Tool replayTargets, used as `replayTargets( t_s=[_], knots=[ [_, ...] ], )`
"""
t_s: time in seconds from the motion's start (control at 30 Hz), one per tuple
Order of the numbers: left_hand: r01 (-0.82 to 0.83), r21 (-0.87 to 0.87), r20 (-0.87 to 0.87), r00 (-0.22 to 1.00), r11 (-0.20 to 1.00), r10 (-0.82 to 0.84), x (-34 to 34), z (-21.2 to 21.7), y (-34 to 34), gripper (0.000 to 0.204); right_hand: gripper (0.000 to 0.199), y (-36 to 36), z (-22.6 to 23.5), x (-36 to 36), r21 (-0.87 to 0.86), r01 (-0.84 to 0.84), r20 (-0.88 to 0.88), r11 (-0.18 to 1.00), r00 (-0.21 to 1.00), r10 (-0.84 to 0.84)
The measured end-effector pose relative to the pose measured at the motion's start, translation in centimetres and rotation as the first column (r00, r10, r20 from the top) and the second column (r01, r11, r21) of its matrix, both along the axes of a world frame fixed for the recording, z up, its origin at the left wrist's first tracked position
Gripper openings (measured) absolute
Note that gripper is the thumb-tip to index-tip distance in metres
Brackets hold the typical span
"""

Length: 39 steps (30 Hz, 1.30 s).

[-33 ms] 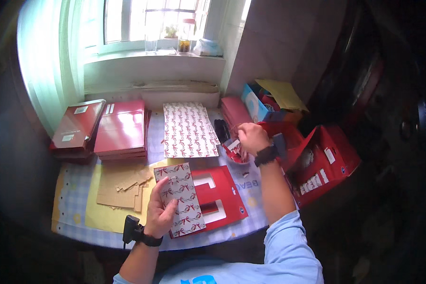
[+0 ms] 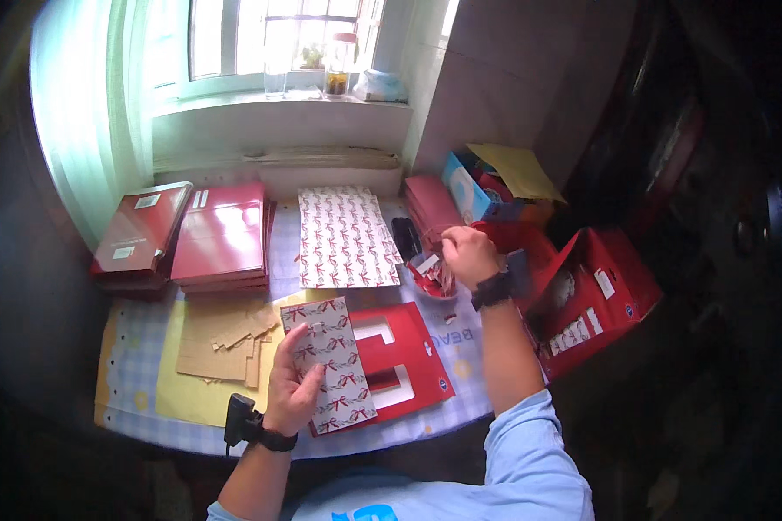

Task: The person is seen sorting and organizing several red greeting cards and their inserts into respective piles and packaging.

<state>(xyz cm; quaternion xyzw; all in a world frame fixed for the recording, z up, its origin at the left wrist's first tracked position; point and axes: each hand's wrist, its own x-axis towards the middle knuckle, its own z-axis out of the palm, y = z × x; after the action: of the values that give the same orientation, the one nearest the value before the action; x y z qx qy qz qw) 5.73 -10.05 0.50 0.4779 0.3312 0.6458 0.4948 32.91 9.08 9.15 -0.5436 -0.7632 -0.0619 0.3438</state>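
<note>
My left hand grips a narrow patterned card, grey-white with red bows and green sprigs. The thumb lies across its face and the fingers curl round its left edge. Partly beneath the card lies a flat red cardboard sleeve with cut-out windows. Above a small cup of red and white pieces, my right hand is closed with its fingertips pinched. Whatever they may hold is too small to make out.
Two stacks of red boxes, the far-left stack and the glossy stack, stand behind brown card scraps on yellow paper. Farther back lies a patterned sheet. At right are an open blue box and a red carton.
My right hand has shifted very slightly to the right above the cup. The left hand and its card look almost unchanged.
</note>
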Motion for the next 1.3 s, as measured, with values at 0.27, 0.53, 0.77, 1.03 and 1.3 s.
replayTargets(
  t_s=[0.27,0.53,0.77,1.03,1.3],
  knots=[
    [-0.123,0.086,-0.016,0.992,0.989,0.125,-0.6,-0.1,0.4,0.059,0.01,-5.3,-2.3,6.4,-0.077,-0.084,-0.065,0.994,0.995,0.079],
    [-0.108,0.137,0.026,0.994,0.985,0.106,-1.1,1.9,1.5,0.059,0.009,-6.3,-3.7,7.1,-0.105,-0.104,-0.021,0.989,0.995,0.102],
    [-0.029,0.107,-0.012,0.999,0.994,0.03,0.2,3.7,1.9,0.058,0.012,-3.5,-4.4,6.2,-0.108,-0.12,0.166,0.987,0.977,0.137],
    [0.021,0.055,-0.06,0.998,0.998,-0.017,0.7,2.7,2.9,0.055,0.013,0.0,-5.2,3.6,-0.164,-0.009,0.551,0.986,0.828,0.1],
    [-0.053,0.057,-0.032,0.998,0.997,0.055,0.2,0.6,3.1,0.054,0.011,1.5,-5.2,3.5,-0.208,-0.061,0.543,0.976,0.823,0.167]
  ],
)
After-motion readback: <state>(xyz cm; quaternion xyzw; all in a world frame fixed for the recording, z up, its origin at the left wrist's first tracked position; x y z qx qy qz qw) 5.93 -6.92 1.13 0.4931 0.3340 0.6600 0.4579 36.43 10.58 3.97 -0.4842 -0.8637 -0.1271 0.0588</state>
